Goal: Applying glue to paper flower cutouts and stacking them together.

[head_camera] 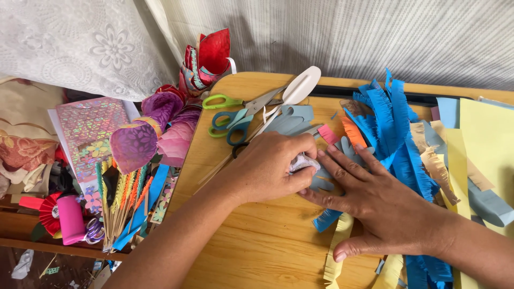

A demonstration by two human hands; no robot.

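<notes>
My left hand [270, 166] is closed around a small white crumpled wad [303, 162], pressing it onto a grey-blue paper cutout [323, 183] on the wooden table [257, 246]. Flat beside it lies my right hand [377, 200], fingers spread, holding the grey-blue paper down. A fringed yellow paper strip [338, 246] lies under my right thumb. Just beyond my left hand sit more grey-blue cutouts [292, 120].
Green-handled scissors [235, 101], teal-handled scissors [234, 126] and a white paddle-shaped tool [301, 85] lie at the table's far edge. Fringed blue paper [393, 134], orange and pink scraps, and yellow sheets [487, 139] fill the right. Purple paper flowers [144, 136] and sticks crowd the left shelf.
</notes>
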